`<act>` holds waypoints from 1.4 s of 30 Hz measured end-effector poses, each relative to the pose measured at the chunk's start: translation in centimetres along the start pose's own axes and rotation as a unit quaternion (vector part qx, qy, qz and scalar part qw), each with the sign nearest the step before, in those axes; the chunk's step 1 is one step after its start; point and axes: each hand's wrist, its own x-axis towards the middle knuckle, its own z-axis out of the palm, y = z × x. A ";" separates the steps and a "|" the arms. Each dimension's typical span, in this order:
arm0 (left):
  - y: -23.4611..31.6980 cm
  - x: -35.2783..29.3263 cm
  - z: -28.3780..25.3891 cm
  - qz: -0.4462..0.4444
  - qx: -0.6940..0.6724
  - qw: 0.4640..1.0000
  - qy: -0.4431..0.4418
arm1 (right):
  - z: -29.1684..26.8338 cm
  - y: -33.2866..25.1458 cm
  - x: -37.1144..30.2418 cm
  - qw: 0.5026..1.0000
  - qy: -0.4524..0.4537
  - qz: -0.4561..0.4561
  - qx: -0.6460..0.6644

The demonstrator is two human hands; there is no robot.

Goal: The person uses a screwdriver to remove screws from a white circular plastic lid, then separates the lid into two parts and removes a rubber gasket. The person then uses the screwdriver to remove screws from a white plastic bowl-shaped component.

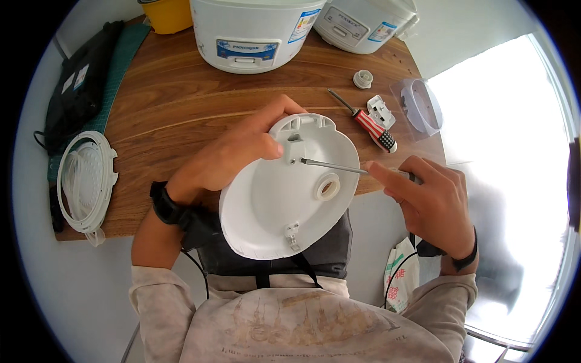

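My left hand [248, 145] grips the upper left rim of a white rice cooker lid shell [266, 199], thumb on its inner side near a moulded block. The shell is tilted over my lap, its hollow inside toward me. In my right hand [430, 193] is a screwdriver [336, 166], with most of its handle hidden by the fingers. Its tip is at a screw spot beside the moulded block. A round white collar [327, 187] sits in the shell's hole, and a small metal-and-plastic catch [292, 236] is near its lower edge.
On the wooden table [163, 115] lie a second screwdriver [372, 127], a white latch-like part [380, 112], a round cap [363, 78] and a translucent oval part [420, 107]. Two rice cookers [254, 30] stand behind. An inner lid plate [88, 181] and black bag [82, 85] are left.
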 end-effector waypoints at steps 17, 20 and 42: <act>1.3 -0.2 0.4 0.021 -0.181 0.974 0.137 | 4.6 1.3 -2.2 0.962 0.208 0.124 0.128; 1.2 -0.2 0.0 0.046 -0.186 0.966 0.175 | 6.8 1.5 -4.1 0.865 0.268 0.255 0.339; -0.2 0.3 0.4 -0.134 -0.009 0.986 -0.100 | 6.2 6.5 -0.7 0.884 0.101 0.242 0.387</act>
